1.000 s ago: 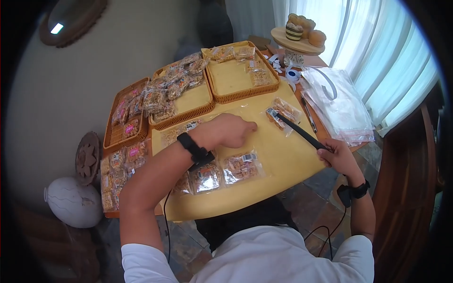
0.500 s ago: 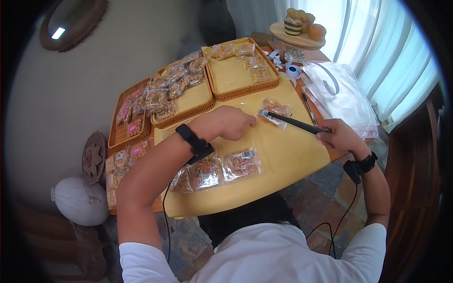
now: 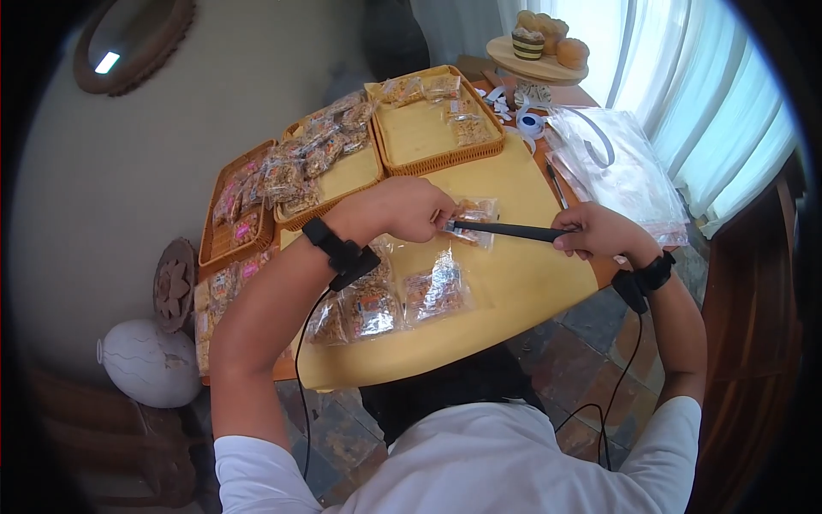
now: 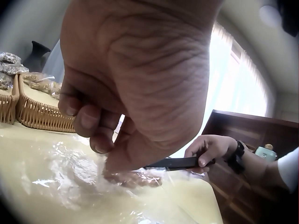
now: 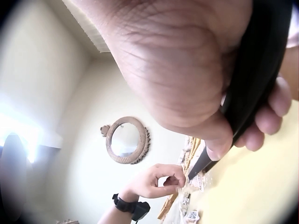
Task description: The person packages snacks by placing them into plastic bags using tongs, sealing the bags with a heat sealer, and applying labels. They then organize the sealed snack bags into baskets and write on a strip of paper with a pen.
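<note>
The right hand (image 3: 610,231) grips a long black tool (image 3: 522,231), two-armed like tongs, whose narrow tip lies over the left part of a clear snack packet (image 3: 475,224). At that packet's left edge the left hand (image 3: 411,208) has its thumb and forefinger brought together; in the left wrist view they touch clear plastic (image 4: 135,179). The right wrist view shows the left hand (image 5: 156,181) pinching beside the tool's tip (image 5: 198,165). Its exact grip on the packet edge is partly hidden. More snack packets (image 3: 374,310) lie in a row below the left forearm.
Three wicker trays (image 3: 441,161) with packets stand at the back of the yellow-covered table (image 3: 531,291). To the right are a pen (image 3: 556,186), a tape roll (image 3: 531,126) and clear bags (image 3: 616,176). Bread rests on a wooden stand (image 3: 535,68) behind.
The right hand and tool have swung left, and the packet has moved left and down to the left hand. The left hand has shifted slightly and its fingertips now meet the packet.
</note>
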{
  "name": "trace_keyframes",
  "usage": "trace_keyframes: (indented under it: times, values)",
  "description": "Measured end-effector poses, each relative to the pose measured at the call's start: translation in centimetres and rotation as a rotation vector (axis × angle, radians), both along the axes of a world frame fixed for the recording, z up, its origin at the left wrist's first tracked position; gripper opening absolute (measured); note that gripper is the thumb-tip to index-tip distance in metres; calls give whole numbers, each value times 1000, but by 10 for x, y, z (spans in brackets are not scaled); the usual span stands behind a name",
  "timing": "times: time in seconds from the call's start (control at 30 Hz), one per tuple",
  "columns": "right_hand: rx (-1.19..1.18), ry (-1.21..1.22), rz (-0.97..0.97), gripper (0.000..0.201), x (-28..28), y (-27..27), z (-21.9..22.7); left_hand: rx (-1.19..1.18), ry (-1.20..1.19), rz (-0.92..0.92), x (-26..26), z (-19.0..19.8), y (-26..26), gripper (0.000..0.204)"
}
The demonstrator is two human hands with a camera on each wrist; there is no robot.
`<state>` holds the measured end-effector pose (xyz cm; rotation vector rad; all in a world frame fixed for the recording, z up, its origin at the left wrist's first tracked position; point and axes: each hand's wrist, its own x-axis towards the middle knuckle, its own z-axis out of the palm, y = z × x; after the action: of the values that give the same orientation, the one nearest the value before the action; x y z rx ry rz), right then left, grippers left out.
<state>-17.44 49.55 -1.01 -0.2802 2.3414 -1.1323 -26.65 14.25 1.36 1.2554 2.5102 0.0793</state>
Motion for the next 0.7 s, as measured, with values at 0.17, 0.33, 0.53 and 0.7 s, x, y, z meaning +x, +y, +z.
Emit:
trace_keyframes:
  times: [0.17, 0.33, 0.53, 0.7]
  values:
    - [44, -61, 178, 18, -50, -32, -11, 69, -60, 22, -2, 2, -4, 11]
    - [150, -67, 321, 26, -71, -40, -10, 73, 5, 58, 6, 1, -6, 17]
    - [255, 6, 218, 24, -69, -2, 23, 176, 4, 54, 5, -3, -16, 17]
    - [222, 51, 99, 19, -62, -19, 12, 201, 8, 42, 2, -7, -14, 14]
